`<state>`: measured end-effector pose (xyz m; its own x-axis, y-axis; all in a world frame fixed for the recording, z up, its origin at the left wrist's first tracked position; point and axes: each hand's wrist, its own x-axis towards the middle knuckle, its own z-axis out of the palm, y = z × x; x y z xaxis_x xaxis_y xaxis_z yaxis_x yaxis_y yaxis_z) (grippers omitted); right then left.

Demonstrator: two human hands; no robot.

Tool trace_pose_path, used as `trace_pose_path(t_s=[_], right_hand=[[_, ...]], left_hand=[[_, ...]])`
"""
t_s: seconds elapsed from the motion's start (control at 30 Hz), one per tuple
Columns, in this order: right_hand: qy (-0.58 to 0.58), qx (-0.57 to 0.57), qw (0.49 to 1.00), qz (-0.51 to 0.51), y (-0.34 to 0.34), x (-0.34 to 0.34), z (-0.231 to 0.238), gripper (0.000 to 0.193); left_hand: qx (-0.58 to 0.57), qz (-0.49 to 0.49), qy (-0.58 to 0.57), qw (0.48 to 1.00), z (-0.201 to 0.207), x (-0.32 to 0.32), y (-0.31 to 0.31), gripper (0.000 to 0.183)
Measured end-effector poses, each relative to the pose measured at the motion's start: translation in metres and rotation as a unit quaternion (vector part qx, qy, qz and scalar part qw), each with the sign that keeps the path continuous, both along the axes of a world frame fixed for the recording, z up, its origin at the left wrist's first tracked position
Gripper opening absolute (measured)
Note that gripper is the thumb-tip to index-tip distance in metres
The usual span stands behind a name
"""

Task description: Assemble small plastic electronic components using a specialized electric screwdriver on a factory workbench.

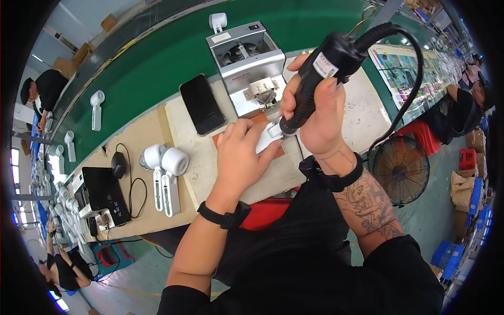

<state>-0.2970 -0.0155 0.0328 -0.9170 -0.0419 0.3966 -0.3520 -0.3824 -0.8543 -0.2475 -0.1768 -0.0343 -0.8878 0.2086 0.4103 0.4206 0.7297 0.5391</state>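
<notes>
My right hand (321, 113) is wrapped round a black electric screwdriver (315, 79), its cable looping away to the right. The tool's tip points down at a white plastic handle piece (269, 137), where the contact point is partly hidden. With its fingers closed, my left hand (244, 155) holds that white piece down on a reddish-brown pad (281, 153). Just beyond both hands stands a silver screw feeder (249, 68) with a round drum inside and a metal outlet at its front. A black smartphone (202, 105) lies left of the feeder.
Two white handheld fans (167, 181) lie on the worktable to the left, near a black boxy device (105, 194) with a cable. Behind runs a green conveyor belt (152, 79) carrying more white fans. A black floor fan (400, 172) stands at right. Other people sit along the line.
</notes>
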Motion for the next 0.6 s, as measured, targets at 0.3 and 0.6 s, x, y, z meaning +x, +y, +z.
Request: trace_pose_path(t_s=[0.3, 0.6], right_hand=[[-0.057, 0.007, 0.998, 0.010, 0.009, 0.009, -0.001, 0.088], [0.017, 0.014, 0.999, 0.037, 0.019, 0.025, 0.022, 0.054]], left_hand=[[-0.016, 0.002, 0.008, 1.000, 0.015, 0.004, 0.010, 0.041], [-0.024, -0.064, -0.004, 0.998, 0.027, 0.023, 0.021, 0.040]])
